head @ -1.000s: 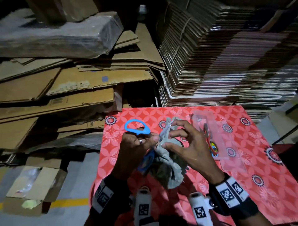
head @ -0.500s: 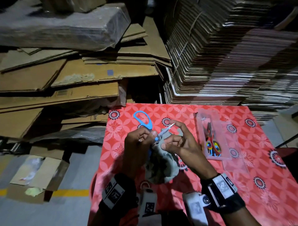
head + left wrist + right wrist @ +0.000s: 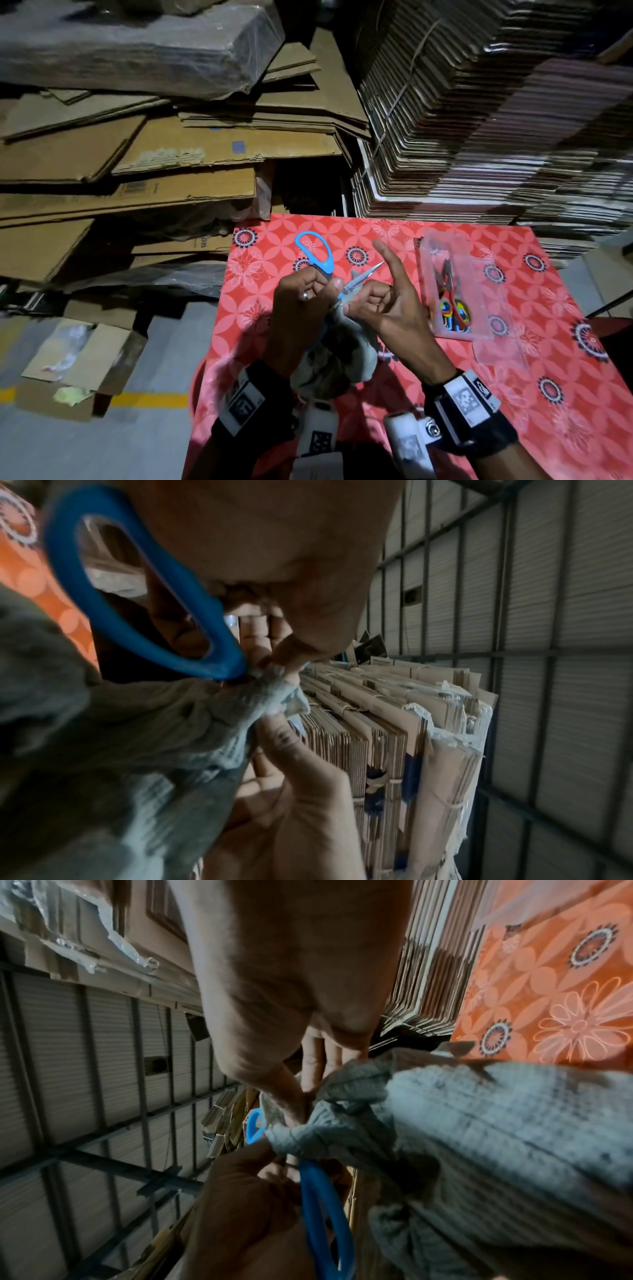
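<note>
I see left hand (image 3: 301, 308) clamped on blue-handled scissors (image 3: 328, 260), right hand (image 3: 387, 308) pinching grey rag (image 3: 346, 356) against the blades, index finger straight.

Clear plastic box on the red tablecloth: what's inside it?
The clear plastic box holds scissors with red, yellow and blue handles; whether anything lies beneath them cannot be seen.
</note>
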`<state>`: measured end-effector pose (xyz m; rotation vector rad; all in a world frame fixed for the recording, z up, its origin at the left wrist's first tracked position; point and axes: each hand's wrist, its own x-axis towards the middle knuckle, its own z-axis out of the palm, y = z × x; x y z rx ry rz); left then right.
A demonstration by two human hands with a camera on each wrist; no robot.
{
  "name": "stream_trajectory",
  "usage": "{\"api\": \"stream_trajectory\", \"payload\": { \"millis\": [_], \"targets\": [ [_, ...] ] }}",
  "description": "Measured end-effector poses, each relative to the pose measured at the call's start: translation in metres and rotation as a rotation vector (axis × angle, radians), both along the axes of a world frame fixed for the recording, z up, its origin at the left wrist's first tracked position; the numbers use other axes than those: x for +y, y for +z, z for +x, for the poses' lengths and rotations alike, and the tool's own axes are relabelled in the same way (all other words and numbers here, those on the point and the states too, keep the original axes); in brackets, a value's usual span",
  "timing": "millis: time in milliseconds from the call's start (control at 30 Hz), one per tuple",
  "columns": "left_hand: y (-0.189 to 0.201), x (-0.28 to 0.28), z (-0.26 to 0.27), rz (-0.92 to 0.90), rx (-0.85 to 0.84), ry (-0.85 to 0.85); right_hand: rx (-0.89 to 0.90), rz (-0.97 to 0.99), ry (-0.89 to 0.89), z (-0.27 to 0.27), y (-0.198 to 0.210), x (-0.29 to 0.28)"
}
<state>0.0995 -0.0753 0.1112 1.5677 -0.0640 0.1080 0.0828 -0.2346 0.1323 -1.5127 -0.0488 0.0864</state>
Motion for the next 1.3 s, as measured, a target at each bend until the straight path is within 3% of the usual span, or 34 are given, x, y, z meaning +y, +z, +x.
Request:
{"api": "stream_trajectory", "payload": {
  "millis": [200,467,600,767,933,1033,1200,1300],
  "targets": [
    [-0.003,0.006,-0.011,0.034,-0.047,0.049,0.131,0.064,0.040,-0.005,-0.001,-0.002],
    [0.002,0.008,-0.017,-0.094,0.008,0.061,0.141,0.029,0.055,-0.010,-0.007,-0.007],
    [0.004,0.012,-0.018,-0.065,-0.020,0.031,0.140,-0.031,0.068,-0.013,-0.011,-0.013],
    [0.019,0.084,0.011,-0.190,-0.033,0.397,0.224,-0.001,-0.056,-0.030,-0.027,-0.057],
    [0.037,0.052,0.005,-0.123,-0.031,0.314,0.130,-0.033,0.022,-0.024,0.008,-0.062],
    [0.027,0.039,0.004,-0.037,-0.072,0.258,0.031,-0.041,0.006,-0.018,0.028,-0.054],
    [0.033,0.023,-0.005,0.103,-0.103,0.238,-0.059,-0.008,-0.010,-0.010,0.045,-0.039],
    [0.035,0.013,-0.009,0.098,-0.101,0.236,-0.070,0.000,0.017,-0.007,0.047,-0.024]
  ]
}}
